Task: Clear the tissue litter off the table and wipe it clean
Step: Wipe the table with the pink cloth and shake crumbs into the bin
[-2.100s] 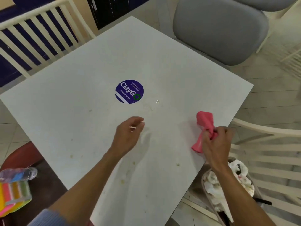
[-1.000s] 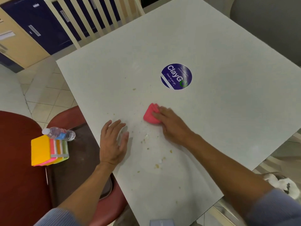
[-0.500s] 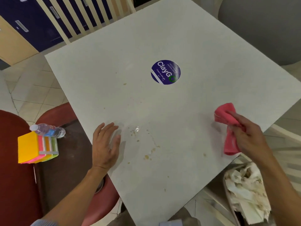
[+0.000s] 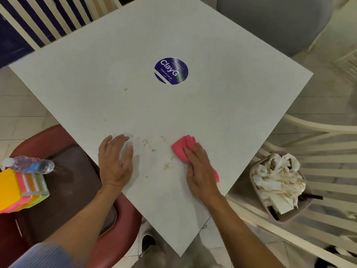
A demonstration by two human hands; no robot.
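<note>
— So, what's on my screen, left to right?
— Water bottle (image 4: pixel 29 164) and coloured sponge stack (image 4: pixel 21 190) on the red chair (image 4: pixel 123 219). My left hand (image 4: pixel 116 161) lies flat, fingers straight, on the counter (image 4: pixel 222 113).
— Writing?
— Blue sticker (image 4: pixel 171 71): "ClayG", "Clean as you go".
— Cloth?
— My right hand (image 4: pixel 199 169) presses the pink cloth (image 4: pixel 183 147) beside crumbs (image 4: pixel 154 149). Tissue litter (image 4: pixel 278 178) fills a bin (image 4: pixel 289 215).

We saw a pale grey-white table (image 4: pixel 222 105) with tan crumb specks (image 4: pixel 146 141), and a round navy sticker (image 4: pixel 171 71) lettered white at its twelve o'clock. The cloth (image 4: pixel 183 147) was bright pink. At nine o'clock, a maroon chair (image 4: pixel 119 219) carried yellow, pink, orange and green striped sponges (image 4: pixel 23 187).
</note>
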